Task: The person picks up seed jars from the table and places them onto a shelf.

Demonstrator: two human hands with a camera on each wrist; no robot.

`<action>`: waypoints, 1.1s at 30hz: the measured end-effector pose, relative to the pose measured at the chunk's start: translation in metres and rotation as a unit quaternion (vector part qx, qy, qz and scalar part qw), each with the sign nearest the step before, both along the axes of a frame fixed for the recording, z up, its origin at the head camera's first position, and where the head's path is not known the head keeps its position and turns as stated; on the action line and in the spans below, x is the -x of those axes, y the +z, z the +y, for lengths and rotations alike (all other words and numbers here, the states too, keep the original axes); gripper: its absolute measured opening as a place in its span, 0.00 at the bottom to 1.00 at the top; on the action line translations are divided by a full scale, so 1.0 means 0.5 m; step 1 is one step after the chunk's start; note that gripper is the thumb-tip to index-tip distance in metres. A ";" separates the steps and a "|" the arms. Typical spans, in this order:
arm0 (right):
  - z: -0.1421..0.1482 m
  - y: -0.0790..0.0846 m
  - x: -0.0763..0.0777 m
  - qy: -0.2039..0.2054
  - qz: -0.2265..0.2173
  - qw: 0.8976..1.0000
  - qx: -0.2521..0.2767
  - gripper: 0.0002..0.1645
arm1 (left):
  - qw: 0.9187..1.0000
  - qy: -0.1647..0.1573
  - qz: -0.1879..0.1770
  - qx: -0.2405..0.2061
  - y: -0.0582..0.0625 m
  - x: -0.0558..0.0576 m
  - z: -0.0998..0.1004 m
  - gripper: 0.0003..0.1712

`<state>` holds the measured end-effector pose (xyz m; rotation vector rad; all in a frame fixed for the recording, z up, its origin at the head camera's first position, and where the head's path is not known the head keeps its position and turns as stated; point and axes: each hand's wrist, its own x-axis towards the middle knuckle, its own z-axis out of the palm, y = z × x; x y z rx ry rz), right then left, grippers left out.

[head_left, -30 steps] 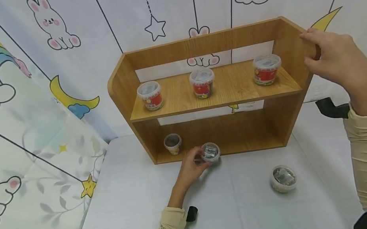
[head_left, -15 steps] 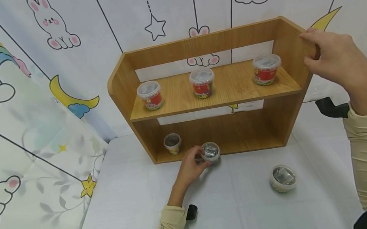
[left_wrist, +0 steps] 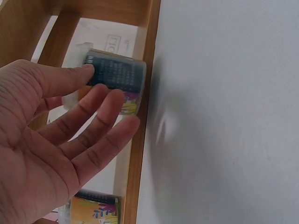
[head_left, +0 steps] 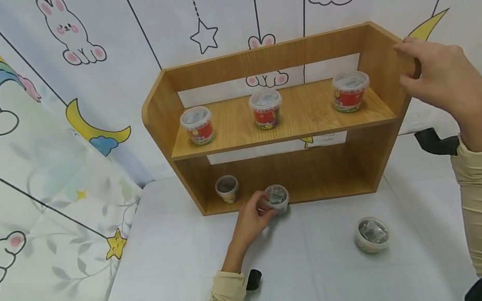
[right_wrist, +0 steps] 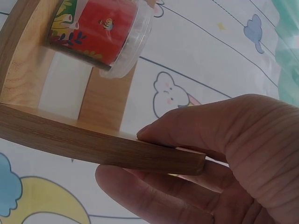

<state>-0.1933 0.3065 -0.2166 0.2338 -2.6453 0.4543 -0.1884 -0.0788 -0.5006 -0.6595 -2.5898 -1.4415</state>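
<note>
My left hand (head_left: 250, 221) holds a small lidded plastic tub (head_left: 279, 198) at the front edge of the lower board, with thumb and fingers at its left side. In the left wrist view the thumb lies against the dark label of this tub (left_wrist: 114, 70), and the other fingers curve below it. My right hand (head_left: 451, 72) grips the right side panel of the wooden shelf (head_left: 284, 141). In the right wrist view the thumb is on one face of the panel (right_wrist: 107, 147) and the fingers are on the other.
Three red-labelled tubs, at left (head_left: 197, 126), middle (head_left: 266, 109) and right (head_left: 350, 92), stand on the upper board. Another tub (head_left: 227, 189) is at the lower left. One more tub (head_left: 372, 235) stands on the white tabletop (head_left: 317, 275) in front of the shelf.
The tub in my left hand has tipped from leaning toward the viewer to nearly upright, with a small shift of the fingers. My right hand and the shelf stay put.
</note>
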 end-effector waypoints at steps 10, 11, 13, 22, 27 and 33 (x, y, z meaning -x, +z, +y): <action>-0.001 0.000 0.000 -0.005 0.001 1.000 0.001 0.35 | 0.999 -0.026 -0.028 -0.036 0.001 -0.003 0.002 0.24; -0.001 0.001 0.000 -0.006 0.000 1.000 0.001 0.35 | 0.998 -0.030 -0.027 -0.040 0.002 -0.003 0.002 0.24; -0.001 0.001 -0.001 -0.006 -0.004 1.000 0.003 0.35 | 0.998 -0.038 -0.022 -0.044 0.004 -0.005 0.002 0.24; -0.001 0.001 0.001 -0.007 -0.007 1.000 0.007 0.35 | 0.997 -0.067 -0.013 -0.033 0.009 -0.011 0.008 0.13; -0.002 0.000 0.001 -0.006 -0.004 1.000 0.003 0.35 | 0.997 -0.074 -0.016 -0.008 0.005 -0.012 0.010 0.13; -0.002 0.001 -0.001 -0.008 -0.003 1.000 0.002 0.35 | 0.998 -0.066 -0.024 0.005 0.005 -0.011 0.008 0.15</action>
